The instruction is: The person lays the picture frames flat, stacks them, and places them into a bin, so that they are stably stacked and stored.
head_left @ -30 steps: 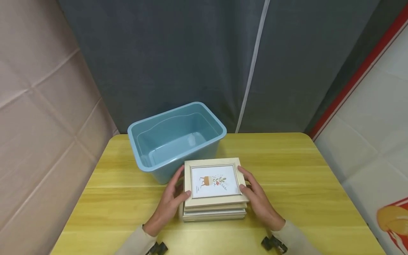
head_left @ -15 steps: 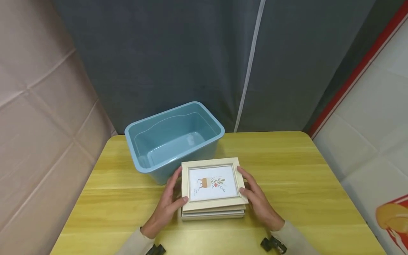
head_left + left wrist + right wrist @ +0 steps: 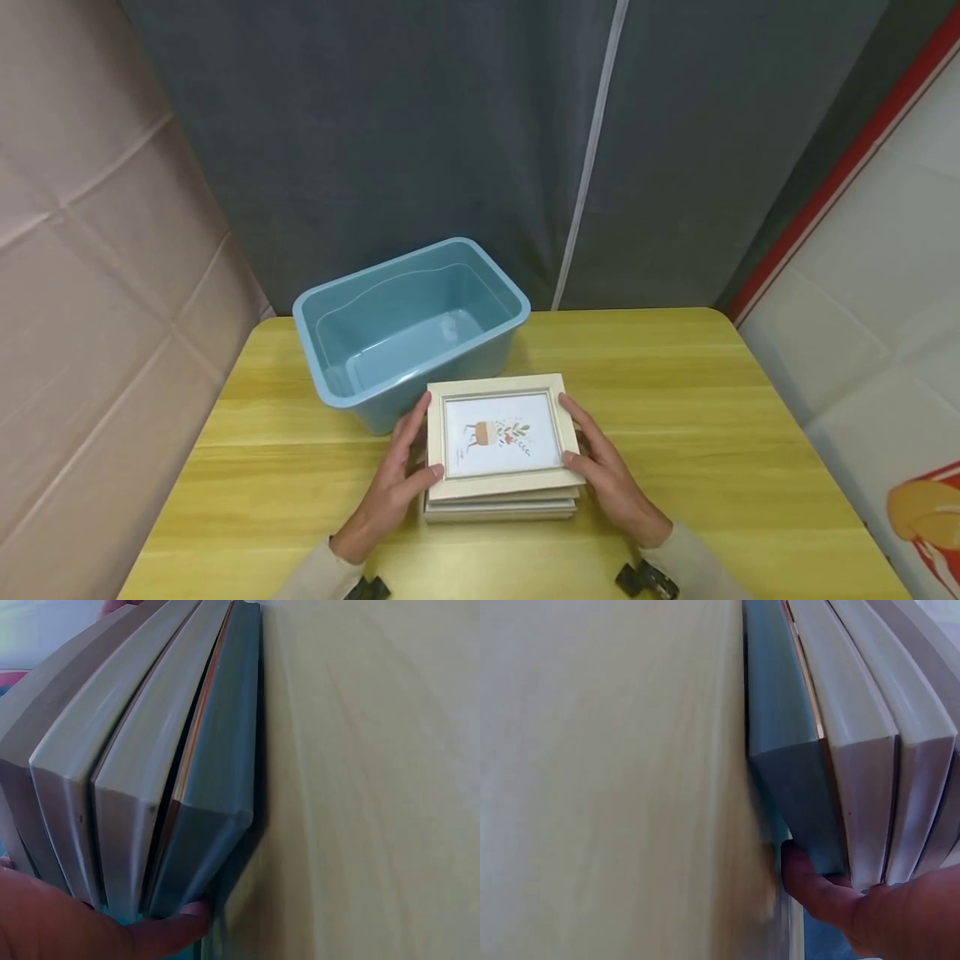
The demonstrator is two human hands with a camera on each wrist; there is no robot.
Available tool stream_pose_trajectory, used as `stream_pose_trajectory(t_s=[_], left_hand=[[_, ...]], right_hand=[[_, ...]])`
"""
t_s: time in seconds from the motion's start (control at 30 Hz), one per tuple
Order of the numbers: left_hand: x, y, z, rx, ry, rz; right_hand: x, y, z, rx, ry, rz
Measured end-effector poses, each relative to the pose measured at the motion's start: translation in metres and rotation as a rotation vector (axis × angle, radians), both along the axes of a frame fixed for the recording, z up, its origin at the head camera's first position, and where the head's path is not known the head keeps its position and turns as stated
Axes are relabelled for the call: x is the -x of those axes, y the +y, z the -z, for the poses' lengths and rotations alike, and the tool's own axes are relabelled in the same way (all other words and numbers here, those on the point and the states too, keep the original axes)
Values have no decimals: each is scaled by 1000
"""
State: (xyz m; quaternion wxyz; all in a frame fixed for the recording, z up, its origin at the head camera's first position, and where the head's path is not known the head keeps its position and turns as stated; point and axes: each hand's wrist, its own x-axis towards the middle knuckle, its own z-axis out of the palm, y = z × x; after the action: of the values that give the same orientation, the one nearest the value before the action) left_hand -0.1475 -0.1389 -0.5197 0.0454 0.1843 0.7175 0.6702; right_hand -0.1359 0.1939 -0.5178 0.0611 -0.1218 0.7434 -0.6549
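A stack of cream picture frames lies on the table between my two hands. The top picture frame shows a drawing of a brown pot with leaves and red flowers, turned sideways. My left hand grips the stack's left side, thumb at the top frame's edge. From the right, my right hand grips the opposite side, its thumb on the top frame's border. In the left wrist view a finger reaches the lowest frame's corner. A right-hand finger does likewise in the right wrist view.
Just behind the stack stands a blue plastic bin, set at an angle, with nothing inside. The yellow wood-grain table ends at a dark grey curtain. Pale panels flank both sides.
The top picture frame has shifted slightly toward me over the lower ones. My left thumb sits a little lower along its edge; the right hand keeps nearly the same place.
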Motion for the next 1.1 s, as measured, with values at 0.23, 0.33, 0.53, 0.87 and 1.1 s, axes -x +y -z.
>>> stream_pose_trajectory(t_s=[0.23, 0.33, 0.53, 0.87, 1.1], left_hand=[[-5, 4, -11, 1, -44, -21], [-7, 5, -16, 12, -61, -37], [-9, 3, -28, 30, -59, -24], [-15, 0, -45, 102, -12, -32], [-21, 2, -68, 76, -24, -22]], right_hand=[[-2, 4, -5, 13, 15, -27], [-2, 6, -10, 8, -2, -29], [-3, 4, -21, -23, 4, -9], [-5, 0, -40, -74, 21, 19], [-8, 6, -62, -114, 91, 2]])
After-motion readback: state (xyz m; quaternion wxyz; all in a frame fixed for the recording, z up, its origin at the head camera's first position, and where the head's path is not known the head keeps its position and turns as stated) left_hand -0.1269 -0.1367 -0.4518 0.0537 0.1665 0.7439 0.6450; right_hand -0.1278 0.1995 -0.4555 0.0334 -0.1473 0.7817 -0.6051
